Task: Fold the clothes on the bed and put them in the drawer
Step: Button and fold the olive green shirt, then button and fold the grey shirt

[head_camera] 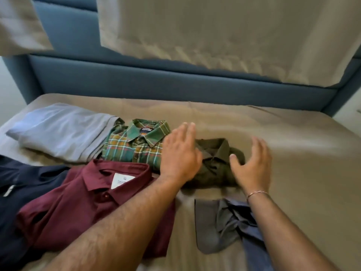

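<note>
- Looking at the middle of the bed (293, 145), we see the olive shirt (214, 163) folded into a compact bundle, its collar toward the headboard (175, 83) and its long axis running from us toward that headboard.
- Just left of it lies the green plaid shirt (132, 145), folded, collar also toward the headboard, its right edge hidden under our left hand.
- Nearer us on the left we find the maroon shirt (78, 208), collar up with a white label showing; beside it, at the frame's left edge, sits a navy garment (23, 184).
- A folded light-blue garment (62, 132) lies far left, touching the plaid shirt.
- A grey and blue garment (220, 227), unfolded, lies near us, partly under our right forearm.
- Our left hand (179, 153) reaches across the maroon shirt, fingers straight and together at the olive shirt's left side, gripping nothing.
- Our right hand (252, 165) stands at its right side, fingers loosely spread, thumb over the fabric; a bracelet (256, 193) circles the wrist.
</note>
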{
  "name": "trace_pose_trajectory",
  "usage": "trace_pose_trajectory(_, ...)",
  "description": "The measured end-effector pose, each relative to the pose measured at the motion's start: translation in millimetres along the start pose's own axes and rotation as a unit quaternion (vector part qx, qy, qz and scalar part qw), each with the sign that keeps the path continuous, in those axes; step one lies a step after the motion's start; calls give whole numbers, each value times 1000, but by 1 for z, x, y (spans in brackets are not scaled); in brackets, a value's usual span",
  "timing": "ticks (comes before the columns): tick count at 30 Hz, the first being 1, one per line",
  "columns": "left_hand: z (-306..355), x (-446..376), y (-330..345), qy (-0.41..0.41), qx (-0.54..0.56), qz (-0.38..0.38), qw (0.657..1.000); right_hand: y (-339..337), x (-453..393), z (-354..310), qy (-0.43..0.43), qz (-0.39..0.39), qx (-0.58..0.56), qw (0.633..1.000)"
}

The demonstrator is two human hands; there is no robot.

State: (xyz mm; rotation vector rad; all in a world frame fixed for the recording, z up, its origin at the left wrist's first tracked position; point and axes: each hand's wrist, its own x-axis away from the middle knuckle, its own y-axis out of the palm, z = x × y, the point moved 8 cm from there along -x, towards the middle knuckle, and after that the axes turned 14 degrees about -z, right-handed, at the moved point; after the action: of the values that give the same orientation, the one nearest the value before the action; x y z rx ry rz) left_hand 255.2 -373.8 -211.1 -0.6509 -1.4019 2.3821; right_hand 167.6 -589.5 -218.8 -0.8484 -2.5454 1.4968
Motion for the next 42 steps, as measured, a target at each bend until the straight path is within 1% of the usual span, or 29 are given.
trace_pose_trajectory(1,7,-2,27,50,-41,-60,996,23,-2,-9,-63,-41,67,995)
trace_pose_trajectory(2,4,-2,57,66,-59,-130,988,52,-2,-12,-94,-112,116,982)
trace_pose_trajectory(3,-4,-1,90,55,-52,-200,977,85,-4,-2,-84,-187,149,967)
trace_pose_trajectory(4,-13,2,114,37,-35,-241,969,108,-2,12,-59,-235,169,955)
trace_pose_trajectory(8,-29,11,151,29,-35,-235,971,138,11,34,-49,-220,211,951)
trace_pose_trajectory(11,-38,6,161,15,-40,-250,967,147,3,34,-9,-291,230,929)
trace_pose_trajectory(13,-33,2,150,6,-40,-266,963,134,7,18,33,-348,191,917)
trace_pose_trajectory(14,-28,3,138,3,-32,-266,964,119,18,4,42,-343,143,927)
trace_pose_trajectory(15,-22,4,123,0,-25,-242,970,96,32,-11,39,-299,93,949)
trace_pose_trajectory(17,-8,29,81,16,11,-145,989,30,94,-29,23,-125,47,991)
trace_pose_trajectory(18,0,53,64,31,51,-106,993,-4,136,-30,27,-39,67,997)
trace_pose_trajectory(19,4,87,52,37,106,-85,990,-30,179,-27,41,17,97,994)
trace_pose_trajectory(20,9,127,48,36,170,-83,981,-48,217,-17,75,43,125,988)
trace_pose_trajectory(21,16,171,47,33,238,-94,966,-60,248,-1,128,39,141,981)
trace_pose_trajectory(23,33,260,55,39,328,-140,934,-59,294,35,270,-60,170,946)
trace_pose_trajectory(24,41,301,57,52,342,-156,925,-52,311,43,304,-118,182,928)
trace_pose_trajectory(25,47,331,62,65,351,-167,919,-39,317,48,296,-158,157,929)
trace_pose_trajectory(27,56,376,68,66,400,-182,896,-24,327,41,240,-173,21,955)
trace_pose_trajectory(28,56,396,65,44,441,-190,876,-19,341,25,222,-177,-86,955)
trace_pose_trajectory(29,57,404,66,17,501,-206,840,-7,351,10,224,-187,-213,933)
trace_pose_trajectory(30,57,412,65,-26,584,-223,780,6,368,-11,228,-203,-337,891)
trace_pose_trajectory(32,50,430,47,-137,755,-189,613,34,410,-74,240,-258,-510,784)
trace_pose_trajectory(33,41,441,35,-179,796,-153,557,43,428,-102,246,-275,-553,747)
trace_pose_trajectory(34,28,452,21,-206,809,-125,536,49,445,-122,253,-278,-579,724)
trace_pose_trajectory(35,16,465,3,-215,795,-112,556,52,462,-139,255,-281,-590,713)
trace_pose_trajectory(37,-10,491,-32,-212,731,-104,640,53,489,-164,231,-295,-592,714)
trace_pose_trajectory(39,-40,519,-62,-191,652,-88,728,49,518,-193,169,-328,-575,731)
trace_pose_trajectory(40,-52,528,-71,-185,618,-85,760,46,527,-202,129,-335,-560,746)
trace_pose_trajectory(42,-68,542,-90,-181,589,-55,785,21,528,-208,17,-298,-490,819)
